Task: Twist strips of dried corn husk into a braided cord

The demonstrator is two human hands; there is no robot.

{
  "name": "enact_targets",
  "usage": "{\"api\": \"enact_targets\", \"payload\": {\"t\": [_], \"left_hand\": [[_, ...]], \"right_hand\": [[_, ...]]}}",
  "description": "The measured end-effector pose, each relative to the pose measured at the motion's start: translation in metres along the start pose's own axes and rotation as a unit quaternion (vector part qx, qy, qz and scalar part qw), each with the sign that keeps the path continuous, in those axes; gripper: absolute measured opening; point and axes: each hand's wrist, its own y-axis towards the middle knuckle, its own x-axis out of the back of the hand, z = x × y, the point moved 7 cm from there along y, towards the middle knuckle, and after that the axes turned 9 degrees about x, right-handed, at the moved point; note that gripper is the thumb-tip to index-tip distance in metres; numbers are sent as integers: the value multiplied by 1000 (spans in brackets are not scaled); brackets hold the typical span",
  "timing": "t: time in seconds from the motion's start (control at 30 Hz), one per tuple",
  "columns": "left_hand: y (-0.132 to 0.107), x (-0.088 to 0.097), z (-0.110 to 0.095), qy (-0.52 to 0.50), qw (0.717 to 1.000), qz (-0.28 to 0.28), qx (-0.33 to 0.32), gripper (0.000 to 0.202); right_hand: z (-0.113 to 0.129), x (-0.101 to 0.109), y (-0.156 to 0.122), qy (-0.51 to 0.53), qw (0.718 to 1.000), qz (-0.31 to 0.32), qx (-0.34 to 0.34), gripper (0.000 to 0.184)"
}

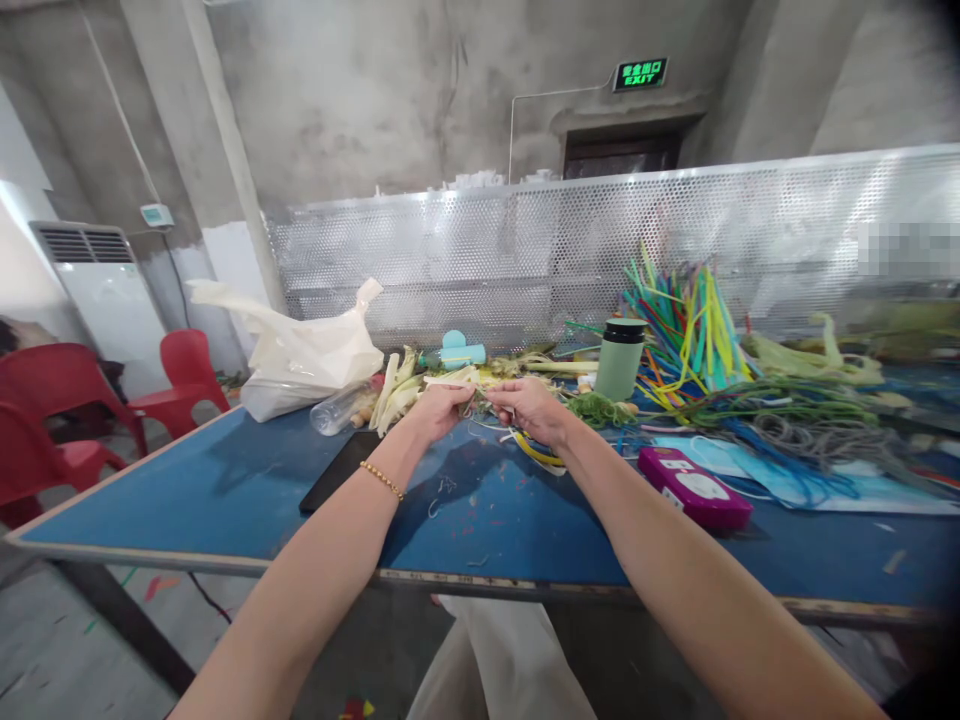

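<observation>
Both arms stretch out over the blue table (247,500), with the hands close together near its far side. My left hand (444,410) is closed in a pinch, and a gold bead bracelet (382,480) circles that wrist. Opposite it, my right hand (534,408) pinches too, its fingertips a short gap from the left ones. Whatever sits between the fingers is too small and blurred to name. Pale plant pieces like dry husks (396,395) lie just beyond the left hand. Below the right hand rests a curved yellow strip (536,453) among thin white strands.
A white plastic bag (307,340) and clear bottle (337,410) stand left, near a dark flat tablet-like object (337,475). To the right are a green jar (620,362), colourful strips (697,330), a purple box (694,487), tangled cords (810,430). Red chairs (187,375) stand beyond the left edge.
</observation>
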Motion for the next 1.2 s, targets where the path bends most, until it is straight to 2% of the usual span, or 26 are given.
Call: {"api": "enact_targets", "payload": {"t": [0.1,0.2,0.33,0.57,0.7,0.8,1.0,1.2], "left_hand": [[0,-2,1,-3,1000,5,2,12],[0,0,1,-4,1000,-22,-7,13],[-2,0,1,16,999,-39,-7,12],[-3,3,-1,45,998,-34,-27,12],[0,4,0,44,998,-31,-33,8],[-1,1,-1,36,999,-24,-33,4],[-6,-6,1,29,999,-17,-11,14],[-4,-3,0,47,998,-19,-26,14]], "right_hand": [[-1,2,0,-11,1000,-6,0,21],[1,0,0,-20,1000,1,5,20],[7,-1,-5,-15,999,20,-21,15],[15,0,-12,-7,996,83,-27,24],[20,-5,-11,-1,993,113,25,32],[26,-4,-8,-42,993,81,79,31],[36,6,-4,-158,973,-25,168,26],[38,2,-5,-200,965,8,169,33]]}}
